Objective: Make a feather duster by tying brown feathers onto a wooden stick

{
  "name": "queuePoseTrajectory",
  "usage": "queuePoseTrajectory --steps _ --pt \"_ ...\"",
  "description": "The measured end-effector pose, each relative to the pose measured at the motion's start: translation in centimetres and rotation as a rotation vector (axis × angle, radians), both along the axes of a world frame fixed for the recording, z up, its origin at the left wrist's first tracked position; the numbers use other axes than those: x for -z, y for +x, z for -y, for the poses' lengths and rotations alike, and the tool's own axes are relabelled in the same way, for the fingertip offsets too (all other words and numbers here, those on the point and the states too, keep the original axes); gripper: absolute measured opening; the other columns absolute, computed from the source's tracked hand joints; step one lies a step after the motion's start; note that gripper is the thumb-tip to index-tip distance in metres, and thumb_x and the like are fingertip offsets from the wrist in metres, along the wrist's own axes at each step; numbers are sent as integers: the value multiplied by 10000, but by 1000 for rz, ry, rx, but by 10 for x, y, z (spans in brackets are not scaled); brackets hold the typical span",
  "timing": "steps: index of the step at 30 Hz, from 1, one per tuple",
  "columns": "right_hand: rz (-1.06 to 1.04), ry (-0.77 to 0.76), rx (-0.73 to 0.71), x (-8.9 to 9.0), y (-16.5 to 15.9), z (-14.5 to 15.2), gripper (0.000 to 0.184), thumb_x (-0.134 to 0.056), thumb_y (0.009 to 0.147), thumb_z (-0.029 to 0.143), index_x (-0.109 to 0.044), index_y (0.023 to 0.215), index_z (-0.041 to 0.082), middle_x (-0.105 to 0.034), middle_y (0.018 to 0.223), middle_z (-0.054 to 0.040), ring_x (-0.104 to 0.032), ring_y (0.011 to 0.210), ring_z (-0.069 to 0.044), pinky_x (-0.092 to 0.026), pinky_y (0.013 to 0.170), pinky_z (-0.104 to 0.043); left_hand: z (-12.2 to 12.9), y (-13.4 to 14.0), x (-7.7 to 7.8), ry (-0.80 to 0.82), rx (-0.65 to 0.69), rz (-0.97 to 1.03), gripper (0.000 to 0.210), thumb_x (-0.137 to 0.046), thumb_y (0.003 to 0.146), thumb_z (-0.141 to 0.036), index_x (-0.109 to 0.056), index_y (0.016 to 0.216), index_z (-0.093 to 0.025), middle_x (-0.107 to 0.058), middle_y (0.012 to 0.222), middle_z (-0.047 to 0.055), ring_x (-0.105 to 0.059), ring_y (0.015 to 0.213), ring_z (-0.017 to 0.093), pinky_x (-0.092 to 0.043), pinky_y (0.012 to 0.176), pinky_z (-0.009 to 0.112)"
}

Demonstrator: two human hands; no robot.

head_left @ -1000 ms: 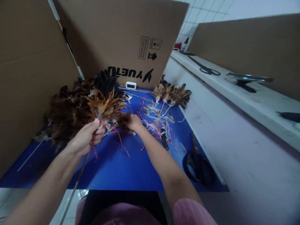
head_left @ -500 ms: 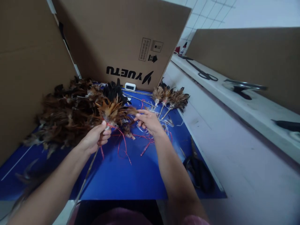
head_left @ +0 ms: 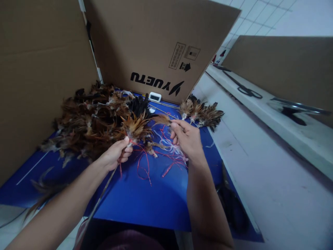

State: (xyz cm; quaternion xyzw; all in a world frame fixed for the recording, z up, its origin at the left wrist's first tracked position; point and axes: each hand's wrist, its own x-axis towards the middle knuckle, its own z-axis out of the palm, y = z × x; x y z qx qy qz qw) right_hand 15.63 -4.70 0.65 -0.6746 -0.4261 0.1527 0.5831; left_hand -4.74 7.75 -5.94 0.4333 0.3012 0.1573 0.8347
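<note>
My left hand (head_left: 118, 152) is closed round the neck of a feather duster (head_left: 136, 126), where brown and black feathers meet a thin stick. The stick (head_left: 104, 191) slants down toward me. Red string (head_left: 147, 159) trails from the binding beside my thumb onto the table. To the right, my right hand (head_left: 186, 137) pinches a small brown feather tuft (head_left: 161, 119), its tip pointing left at the duster head. Under that hand lie pale and red strands (head_left: 174, 152), partly hidden by it.
A big heap of feather bunches (head_left: 85, 128) covers the table's left side. Several finished-looking feather heads (head_left: 203, 113) lie at the back right. Cardboard (head_left: 161, 41) stands behind. Dark scissors (head_left: 229, 198) rest by my right forearm; other scissors (head_left: 249, 92) lie on the white ledge.
My right hand has drawn back a little from the duster head with the feather tuft in its pinch. The whole view has shifted, while my left hand keeps its hold on the duster.
</note>
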Motion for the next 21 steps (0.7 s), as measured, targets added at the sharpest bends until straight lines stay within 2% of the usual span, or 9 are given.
queuePoseTrajectory --steps 3,6,9,14,18,21 --pt "-25 137 -15 -6 0 5 360 -536 871 470 -632 1073 187 -647 702 -20 -604 556 -115 -434 443 -210 1 0 2 -2 1 -16 416 -592 811 -495 -342 678 -189 -328 547 -75 -189 379 18 -130 318 118" --pt "-103 287 -78 -11 1 7 398 -575 859 435 -539 1220 270 -656 821 -22 -649 721 -155 -489 538 -246 2 0 4 -10 3 -24 412 -581 816 -501 -351 680 -188 -330 548 -72 -199 380 20 -142 317 120" --pt "-253 357 -126 -10 0 6 381 -661 801 397 -557 1147 279 -625 773 13 -621 649 -120 -476 511 -222 2 0 5 -25 8 -30 411 -566 825 -505 -355 677 -185 -325 544 -74 -190 378 17 -138 315 119" --pt "-627 241 -221 0 -12 -6 368 -769 674 348 -591 966 210 -579 662 54 -551 503 -65 -395 388 -157 1 -1 4 -20 -8 -21 410 -562 834 -491 -339 674 -187 -319 542 -78 -175 376 13 -129 316 115" --pt "-760 99 -310 14 -25 -16 383 -816 591 270 -596 893 183 -607 695 43 -631 592 -99 -472 462 -177 -1 -1 4 -12 -5 -15 418 -573 821 -508 -346 679 -186 -321 546 -79 -179 375 14 -131 312 117" --pt "-783 6 -321 31 -34 -23 328 -807 591 299 -579 787 168 -636 683 12 -670 678 -151 -524 551 -235 -3 -2 4 -6 3 -1 437 -578 810 -528 -346 675 -184 -330 551 -78 -171 374 10 -134 310 118"
